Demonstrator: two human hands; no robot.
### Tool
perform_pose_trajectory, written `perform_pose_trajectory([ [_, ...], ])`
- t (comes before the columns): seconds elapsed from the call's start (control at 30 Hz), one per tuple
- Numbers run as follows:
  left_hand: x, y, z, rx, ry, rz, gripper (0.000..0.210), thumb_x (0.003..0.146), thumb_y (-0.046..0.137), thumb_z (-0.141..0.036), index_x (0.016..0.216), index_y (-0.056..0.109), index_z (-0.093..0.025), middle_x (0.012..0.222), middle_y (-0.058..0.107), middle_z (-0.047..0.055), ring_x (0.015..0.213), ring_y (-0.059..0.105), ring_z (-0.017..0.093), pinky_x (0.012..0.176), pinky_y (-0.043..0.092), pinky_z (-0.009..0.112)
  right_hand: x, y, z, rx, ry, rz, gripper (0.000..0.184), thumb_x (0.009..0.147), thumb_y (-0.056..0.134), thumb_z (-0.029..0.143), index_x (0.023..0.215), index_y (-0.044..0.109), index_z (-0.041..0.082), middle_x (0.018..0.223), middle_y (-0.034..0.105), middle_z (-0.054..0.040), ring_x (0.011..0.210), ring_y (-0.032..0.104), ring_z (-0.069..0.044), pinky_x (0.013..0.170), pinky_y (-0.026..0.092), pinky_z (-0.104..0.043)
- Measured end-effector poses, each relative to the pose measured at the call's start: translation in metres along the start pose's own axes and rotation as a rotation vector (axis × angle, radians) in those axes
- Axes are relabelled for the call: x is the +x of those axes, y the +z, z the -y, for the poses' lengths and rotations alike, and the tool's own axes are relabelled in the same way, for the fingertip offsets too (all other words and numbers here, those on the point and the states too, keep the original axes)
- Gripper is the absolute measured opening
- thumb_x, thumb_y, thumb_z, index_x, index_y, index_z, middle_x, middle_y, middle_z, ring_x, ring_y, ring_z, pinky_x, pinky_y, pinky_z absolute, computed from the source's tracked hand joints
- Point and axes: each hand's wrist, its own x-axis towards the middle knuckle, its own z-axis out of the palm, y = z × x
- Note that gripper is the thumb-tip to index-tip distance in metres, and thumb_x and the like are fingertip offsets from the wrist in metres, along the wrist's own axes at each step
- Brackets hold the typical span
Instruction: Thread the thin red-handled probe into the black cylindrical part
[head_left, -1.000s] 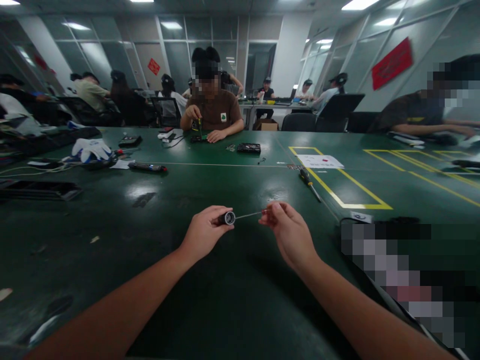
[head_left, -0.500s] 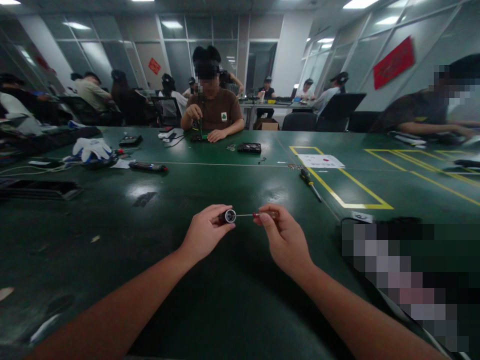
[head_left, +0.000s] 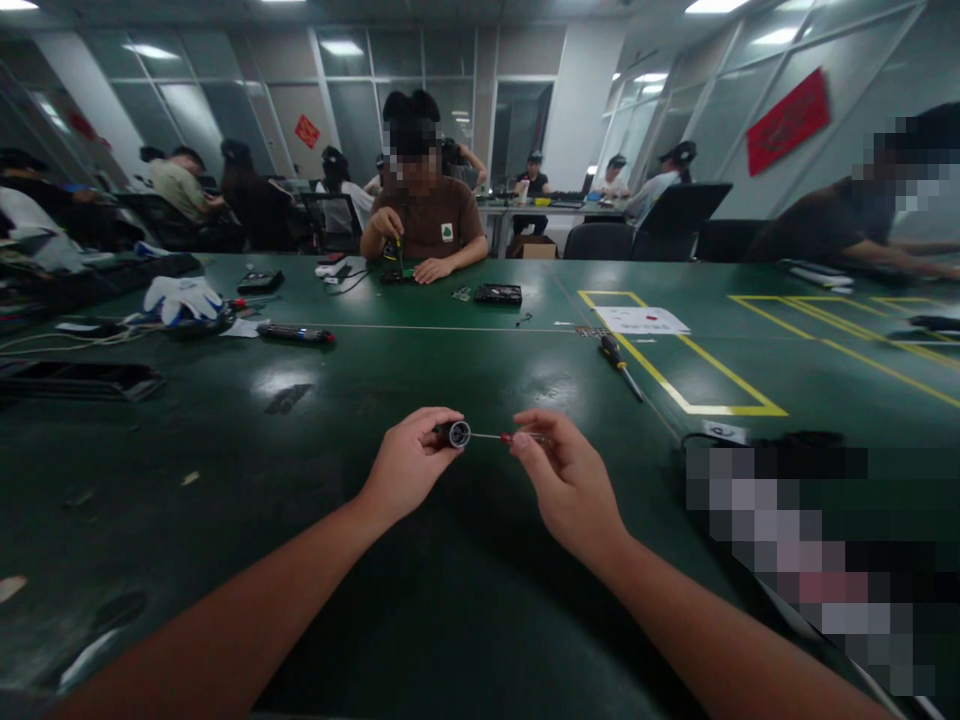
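Note:
Held in my left hand is a short black cylinder whose open, silver-rimmed end faces right and toward me. My right hand is closed around the clear and red handle of a small screwdriver. Its thin shaft runs left to the cylinder's open end, and the tip is at or inside that end; I cannot tell exactly how deep. Both hands are above the green table. Most of the cylinder's body is hidden by my left fingers.
Ahead to the right lies a black and yellow screwdriver, near a white sheet and yellow tape. White gloves, a dark tool and a black tray lie left. Across the table a person works on a board.
The small screwdriver has turned slightly, its handle end now a little lower, and my right fingers have shifted on the handle. My left hand with the cylinder has hardly moved.

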Motion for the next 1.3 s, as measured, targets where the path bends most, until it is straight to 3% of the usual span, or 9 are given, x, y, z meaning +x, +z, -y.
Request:
perform_pose_trajectory([
  [0.13, 0.0, -0.001, -0.003, 0.026, -0.012, -0.007, 0.03, 0.076, 0.075, -0.01, 0.104, 0.071, -0.019, 0.115, 0.068, 0.006, 0.096, 0.074, 0.02, 0.087, 0.064, 0.036, 0.001, 0.001, 0.0, 0.085, 0.089, -0.037, 0.022, 0.095, 0.065, 0.042, 0.108, 0.066, 0.024, 0.09, 0.074, -0.0039, 0.081, 0.07, -0.021, 0.074, 0.054, -0.034],
  [0.33, 0.0, -0.002, -0.002, 0.067, -0.092, -0.014, 0.033, 0.073, 0.079, -0.011, 0.102, 0.066, -0.018, 0.105, 0.069, 0.005, 0.079, 0.074, 0.018, 0.071, 0.062, 0.03, 0.003, 0.002, 0.003, 0.238, 0.142, 0.086, 0.024, 0.094, 0.066, 0.041, 0.111, 0.067, 0.024, 0.08, 0.07, -0.0004, 0.07, 0.066, -0.017, 0.065, 0.053, -0.03],
  [0.5, 0.001, -0.002, 0.0, 0.127, -0.001, -0.028, 0.036, 0.073, 0.078, -0.01, 0.108, 0.072, -0.021, 0.116, 0.064, 0.006, 0.096, 0.072, 0.019, 0.086, 0.062, 0.034, 0.004, 0.003, 0.003, 0.157, 0.114, 0.046, 0.03, 0.097, 0.059, 0.049, 0.097, 0.075, 0.023, 0.075, 0.069, -0.002, 0.069, 0.064, -0.018, 0.064, 0.051, -0.03],
  [0.67, 0.001, 0.0, 0.001, 0.111, 0.053, -0.023, 0.036, 0.082, 0.068, -0.01, 0.115, 0.074, -0.021, 0.13, 0.062, 0.01, 0.11, 0.069, 0.021, 0.092, 0.062, 0.036, 0.004, 0.005, 0.0, 0.119, 0.15, -0.066, 0.025, 0.094, 0.064, 0.043, 0.108, 0.069, 0.023, 0.078, 0.07, -0.0017, 0.072, 0.068, -0.02, 0.065, 0.053, -0.031],
  [0.77, 0.0, 0.0, 0.002, 0.09, 0.048, -0.007, 0.038, 0.084, 0.069, -0.013, 0.121, 0.072, -0.021, 0.132, 0.065, 0.009, 0.116, 0.068, 0.023, 0.099, 0.06, 0.04, 0.004, 0.005, 0.0, 0.162, 0.156, -0.12, 0.024, 0.09, 0.068, 0.043, 0.104, 0.066, 0.023, 0.084, 0.072, -0.0033, 0.076, 0.07, -0.021, 0.068, 0.055, -0.033],
  [1.1, 0.003, -0.004, 0.013, 0.04, 0.022, -0.033, 0.039, 0.076, 0.076, -0.011, 0.112, 0.077, -0.022, 0.118, 0.067, 0.007, 0.104, 0.071, 0.021, 0.099, 0.059, 0.041, -0.004, 0.004, 0.0, -0.085, -0.053, 0.032, 0.017, 0.098, 0.059, 0.034, 0.11, 0.069, 0.027, 0.101, 0.077, -0.0051, 0.093, 0.073, -0.025, 0.087, 0.054, -0.04],
  [1.2, 0.004, -0.005, 0.015, 0.001, 0.01, -0.038, 0.039, 0.075, 0.077, -0.013, 0.113, 0.078, -0.022, 0.119, 0.067, 0.007, 0.104, 0.071, 0.022, 0.099, 0.06, 0.042, -0.002, 0.008, -0.002, 0.044, 0.014, 0.016, 0.018, 0.098, 0.06, 0.037, 0.11, 0.069, 0.026, 0.099, 0.077, -0.0052, 0.093, 0.073, -0.024, 0.089, 0.054, -0.04],
  [1.3, 0.004, -0.005, 0.012, 0.02, 0.045, -0.043, 0.038, 0.076, 0.078, -0.014, 0.113, 0.078, -0.023, 0.12, 0.068, 0.007, 0.107, 0.07, 0.022, 0.102, 0.058, 0.043, 0.007, 0.009, -0.009, 0.468, 0.274, -0.082, 0.022, 0.096, 0.062, 0.044, 0.102, 0.067, 0.023, 0.085, 0.073, -0.0041, 0.079, 0.07, -0.021, 0.08, 0.057, -0.039],
])
